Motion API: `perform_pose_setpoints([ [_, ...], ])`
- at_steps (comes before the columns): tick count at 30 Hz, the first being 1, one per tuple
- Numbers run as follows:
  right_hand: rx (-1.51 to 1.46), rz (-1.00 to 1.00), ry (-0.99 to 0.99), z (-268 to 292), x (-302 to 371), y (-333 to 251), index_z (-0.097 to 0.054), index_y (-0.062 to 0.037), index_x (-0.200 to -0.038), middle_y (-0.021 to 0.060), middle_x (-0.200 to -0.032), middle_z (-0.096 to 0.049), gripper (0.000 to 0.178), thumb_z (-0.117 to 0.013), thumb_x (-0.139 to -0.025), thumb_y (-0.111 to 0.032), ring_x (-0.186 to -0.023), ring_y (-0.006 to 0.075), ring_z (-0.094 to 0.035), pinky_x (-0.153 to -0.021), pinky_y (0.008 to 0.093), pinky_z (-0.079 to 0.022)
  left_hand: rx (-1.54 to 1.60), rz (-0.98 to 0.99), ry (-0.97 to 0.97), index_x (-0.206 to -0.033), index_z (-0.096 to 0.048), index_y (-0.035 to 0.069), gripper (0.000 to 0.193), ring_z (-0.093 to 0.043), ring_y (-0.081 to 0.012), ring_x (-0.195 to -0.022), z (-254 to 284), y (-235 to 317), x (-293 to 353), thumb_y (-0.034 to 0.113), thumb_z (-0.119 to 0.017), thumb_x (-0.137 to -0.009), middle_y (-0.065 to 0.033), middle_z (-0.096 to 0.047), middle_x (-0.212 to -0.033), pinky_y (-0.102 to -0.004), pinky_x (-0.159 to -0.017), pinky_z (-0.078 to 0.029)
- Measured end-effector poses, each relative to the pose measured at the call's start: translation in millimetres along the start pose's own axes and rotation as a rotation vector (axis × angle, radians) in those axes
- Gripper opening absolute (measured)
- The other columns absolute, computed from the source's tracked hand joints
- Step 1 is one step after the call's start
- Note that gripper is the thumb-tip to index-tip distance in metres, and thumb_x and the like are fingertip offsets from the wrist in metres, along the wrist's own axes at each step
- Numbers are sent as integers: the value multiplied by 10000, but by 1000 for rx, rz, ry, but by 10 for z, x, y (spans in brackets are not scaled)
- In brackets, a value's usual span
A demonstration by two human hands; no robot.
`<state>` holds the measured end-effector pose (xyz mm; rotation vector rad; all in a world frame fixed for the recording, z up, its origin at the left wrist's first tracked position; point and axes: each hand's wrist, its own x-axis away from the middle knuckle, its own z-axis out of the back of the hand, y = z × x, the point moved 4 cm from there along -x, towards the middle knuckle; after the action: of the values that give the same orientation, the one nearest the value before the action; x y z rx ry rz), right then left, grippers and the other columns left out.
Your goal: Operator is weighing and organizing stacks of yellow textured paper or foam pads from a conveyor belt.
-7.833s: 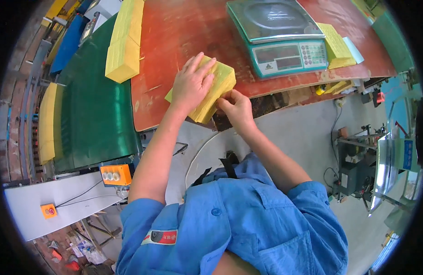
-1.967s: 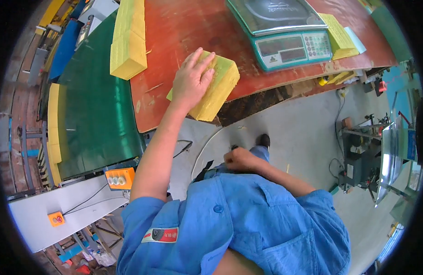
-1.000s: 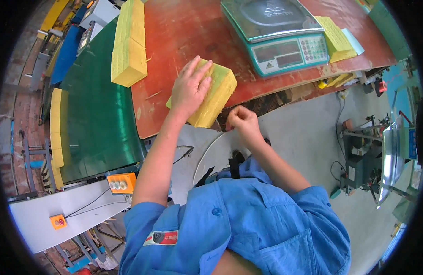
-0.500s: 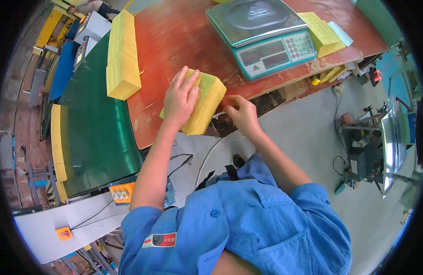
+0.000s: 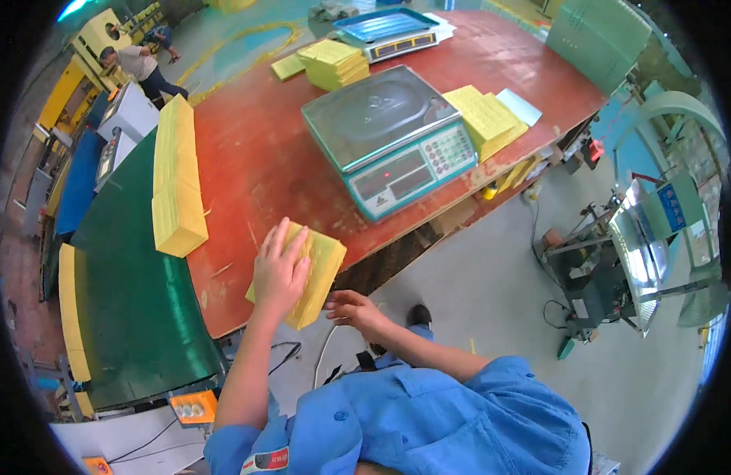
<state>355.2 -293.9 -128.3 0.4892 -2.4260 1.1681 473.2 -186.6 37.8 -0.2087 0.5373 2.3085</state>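
Note:
A thick stack of yellow sheets (image 5: 322, 265) sits at the near edge of the red table, its front corner jutting past the edge. My left hand (image 5: 281, 273) lies across the stack's upper left side and holds it, thumb and fingers pressed against the sheets. Just right of the stack, over the table's edge, is my right hand (image 5: 359, 311). Its fingers are loosely bent and apart, with nothing visible in them. A scale (image 5: 389, 131) with a teal body and metal pan stands beyond the stack to the right.
The red table (image 5: 250, 170) bears more yellow stacks (image 5: 331, 63) and a second scale (image 5: 393, 32). A long yellow row (image 5: 178, 174) stands along its left side, next to a green belt (image 5: 132, 309). A machine (image 5: 626, 261) stands at right. A person (image 5: 136, 67) bends at far left.
The view has shifted, so more of the far table shows and the stack appears lower. My right hand's fingers have loosened from a pinch. My left hand stays on the stack.

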Motion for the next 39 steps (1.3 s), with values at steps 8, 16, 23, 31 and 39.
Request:
perform_pose_setpoints([
  [8, -209, -51, -304, -231, -191, -271, -531, -9, -1309, 108, -1231, -624, 425, -549, -895, -107, -1104, 230, -612, -1001, 383, -465, 45, 264, 127, -1442, -443, 69, 548, -408, -384, -1357, 258, -133, 183, 139, -571, -914, -206, -403, -1491, -446, -1107, -358],
  [16, 137, 146, -405, -258, 549, -1134, -503, 20, -1356, 109, -1185, -630, 526, -506, -831, 0, -1091, 203, -598, -957, 373, -485, 1262, 763, 209, -1439, -437, 50, 463, -609, -266, -1149, -34, -360, 660, 214, -489, -1009, -120, -579, -1332, -388, -1005, -478],
  [23, 877, 1120, 106, 13, 879, -2789, -584, -6, -1110, 212, -1251, -550, 306, -652, -813, -14, -1220, 363, -522, -997, 414, -440, 543, 274, 182, -1453, -407, 70, 479, -458, -239, -1315, -156, 698, -616, 280, -493, -1031, -116, -477, -1432, -411, -1068, -428],
  [31, 999, 1333, 175, 495, 229, -4625, -616, -32, -1239, 199, -1352, -544, 393, -574, -849, -15, -1295, 385, -466, -1103, 438, -351, 1837, 481, 307, -1460, -393, 74, 483, -553, -216, -1230, -568, 1039, -2865, 295, -469, -1037, -104, -523, -1391, -349, -995, -507],
  [39, 1400, 1251, -205, 346, -744, -5007, -671, -87, -1152, 175, -1286, -599, 295, -611, -866, -121, -1245, 389, -507, -970, 495, -470, 2104, 746, 653, -1433, -406, 35, 567, -541, -311, -1237, -962, 903, -2646, 447, -356, -1046, -158, -524, -1371, -486, -1057, -438],
])
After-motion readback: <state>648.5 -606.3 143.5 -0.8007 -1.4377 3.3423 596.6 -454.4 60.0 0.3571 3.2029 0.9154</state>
